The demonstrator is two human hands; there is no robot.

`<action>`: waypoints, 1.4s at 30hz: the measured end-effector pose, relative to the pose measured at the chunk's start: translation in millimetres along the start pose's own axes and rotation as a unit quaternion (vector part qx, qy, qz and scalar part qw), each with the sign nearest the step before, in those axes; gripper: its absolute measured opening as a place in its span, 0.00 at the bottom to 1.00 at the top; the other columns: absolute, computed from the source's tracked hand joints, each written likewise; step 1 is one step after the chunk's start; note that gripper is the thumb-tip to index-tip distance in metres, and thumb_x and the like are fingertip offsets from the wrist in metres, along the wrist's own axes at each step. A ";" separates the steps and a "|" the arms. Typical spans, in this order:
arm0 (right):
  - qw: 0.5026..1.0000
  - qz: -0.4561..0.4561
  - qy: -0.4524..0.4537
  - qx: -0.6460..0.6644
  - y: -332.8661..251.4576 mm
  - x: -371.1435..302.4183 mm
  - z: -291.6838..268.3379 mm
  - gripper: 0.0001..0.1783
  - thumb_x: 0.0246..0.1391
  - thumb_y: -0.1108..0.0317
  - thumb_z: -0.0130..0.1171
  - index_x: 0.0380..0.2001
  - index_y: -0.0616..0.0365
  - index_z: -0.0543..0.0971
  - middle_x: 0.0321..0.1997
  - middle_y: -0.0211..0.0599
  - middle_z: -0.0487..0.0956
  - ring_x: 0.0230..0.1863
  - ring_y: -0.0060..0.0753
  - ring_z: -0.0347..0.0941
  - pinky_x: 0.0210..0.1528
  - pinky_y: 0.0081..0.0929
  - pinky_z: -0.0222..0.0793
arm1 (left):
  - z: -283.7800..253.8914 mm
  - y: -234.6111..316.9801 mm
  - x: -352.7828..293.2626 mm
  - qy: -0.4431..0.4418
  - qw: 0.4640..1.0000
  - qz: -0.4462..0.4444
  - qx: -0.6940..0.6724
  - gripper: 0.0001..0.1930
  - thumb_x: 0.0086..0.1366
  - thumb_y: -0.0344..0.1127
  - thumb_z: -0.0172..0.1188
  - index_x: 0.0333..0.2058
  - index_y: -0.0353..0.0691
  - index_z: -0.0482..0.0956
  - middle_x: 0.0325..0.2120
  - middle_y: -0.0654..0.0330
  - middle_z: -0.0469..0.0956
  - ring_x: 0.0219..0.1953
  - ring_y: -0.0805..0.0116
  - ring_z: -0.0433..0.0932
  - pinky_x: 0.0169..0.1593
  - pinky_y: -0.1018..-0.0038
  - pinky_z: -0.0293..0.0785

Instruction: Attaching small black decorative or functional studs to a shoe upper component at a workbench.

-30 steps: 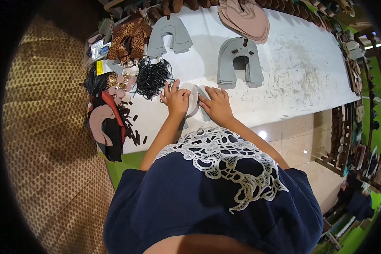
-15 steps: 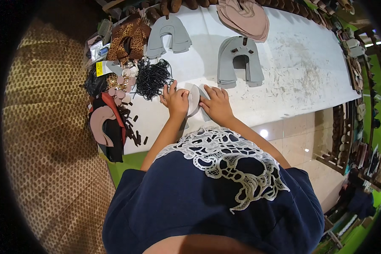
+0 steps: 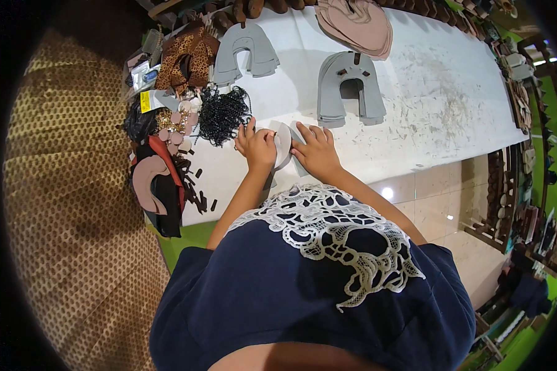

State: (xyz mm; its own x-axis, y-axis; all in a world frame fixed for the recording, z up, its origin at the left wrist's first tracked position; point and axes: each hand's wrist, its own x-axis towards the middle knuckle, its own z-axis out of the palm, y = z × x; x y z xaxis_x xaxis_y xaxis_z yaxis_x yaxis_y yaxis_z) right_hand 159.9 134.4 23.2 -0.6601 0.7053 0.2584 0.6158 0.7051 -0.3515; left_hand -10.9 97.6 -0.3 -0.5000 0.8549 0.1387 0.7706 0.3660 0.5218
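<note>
Here, pale curved piece, long axis pointing forward; right hand splayed, left hand grip unclear.

on table: strands beside left hand, cutouts beyond right hand.

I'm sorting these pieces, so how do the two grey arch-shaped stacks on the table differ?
The left stack has legs that splay outward; the right stack's run more nearly parallel.
The right stack shows three small dark patches; the left stack shows one dark piece at its top.
Both are grey, layered and open toward the picture's lower edge.
</note>
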 end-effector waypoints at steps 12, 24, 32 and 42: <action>1.000 -0.017 -0.002 0.007 0.9 -2.3 1.0 0.15 0.52 0.56 0.54 0.42 0.44 0.77 0.60 0.38 0.64 0.58 0.42 0.59 0.59 0.50 0.49 | -9.8 4.5 6.5 -0.040 0.999 0.033 -0.004 0.05 0.55 0.40 0.58 0.27 0.51 0.82 0.60 0.56 0.60 0.63 0.42 0.48 0.59 0.41 0.36; 1.000 -0.024 -0.014 -0.013 -2.8 0.1 0.5 0.17 0.52 0.57 0.54 0.46 0.45 0.75 0.60 0.38 0.64 0.58 0.42 0.58 0.59 0.50 0.49 | -1.4 -3.1 3.7 -0.036 0.999 0.033 0.011 0.07 0.56 0.41 0.55 0.28 0.47 0.79 0.62 0.54 0.57 0.64 0.45 0.46 0.61 0.42 0.32; 0.999 -0.023 -0.033 -0.025 -1.1 -0.2 1.4 0.14 0.51 0.57 0.54 0.41 0.44 0.77 0.62 0.37 0.61 0.60 0.45 0.57 0.60 0.54 0.47 | 1.9 1.9 3.2 -0.034 0.999 -0.002 0.011 0.07 0.57 0.40 0.53 0.29 0.46 0.79 0.62 0.53 0.56 0.64 0.47 0.47 0.62 0.46 0.33; 0.999 -0.027 -0.004 -0.018 -3.7 0.1 2.0 0.16 0.53 0.57 0.52 0.45 0.41 0.77 0.63 0.37 0.61 0.61 0.47 0.56 0.60 0.57 0.46 | -8.6 -6.1 13.4 -0.025 0.999 0.022 -0.005 0.10 0.58 0.47 0.56 0.31 0.50 0.80 0.60 0.54 0.61 0.63 0.46 0.49 0.61 0.46 0.38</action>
State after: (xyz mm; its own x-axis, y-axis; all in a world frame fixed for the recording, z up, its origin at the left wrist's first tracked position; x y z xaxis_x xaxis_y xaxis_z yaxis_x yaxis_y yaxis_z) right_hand 156.7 131.7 22.8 -0.6964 0.6654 0.2689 0.5937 0.7446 -0.3049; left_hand -25.7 103.6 5.5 -0.4446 0.8876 0.1205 0.7876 0.3233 0.5246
